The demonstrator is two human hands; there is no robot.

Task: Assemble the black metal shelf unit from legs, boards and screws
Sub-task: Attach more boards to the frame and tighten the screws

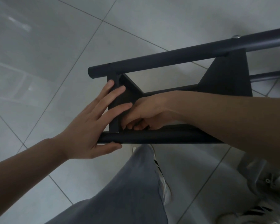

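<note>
Head view: black metal shelf unit [168, 101] lying on its side at centre frame, above a pale tiled floor [55, 46]. Nearest leg [152, 137] running across the middle of the frame, a second leg [160, 59] above it, slanting up toward the upper right edge. Third leg [268, 75] partly seen at right, beyond a dark board [225, 75]. Another board [115, 101] set between the two near legs at their left ends, seen edge-on. Small silvery screw head [236, 36] on the upper leg near the right edge.

Left hand [90, 126] spread flat, fingers straight and laid against the outer face of the left board, thumb tucked under the end of the nearest leg. Gripped nothing; pressed only.

Right hand [144, 113] reached in from the right, between the two boards, fingers curled at the corner where left board met nearest leg. Something small and dark glimpsed at the fingertips; too hidden to tell whether anything was pinched.

Grey trouser leg [136, 183] rising from the bottom centre, a white shoe [165, 188] with dark stripes beside it. Grey metal fitting [262, 175] at lower right, blurred. Another striped shoe [249, 214] in the bottom right corner.
</note>
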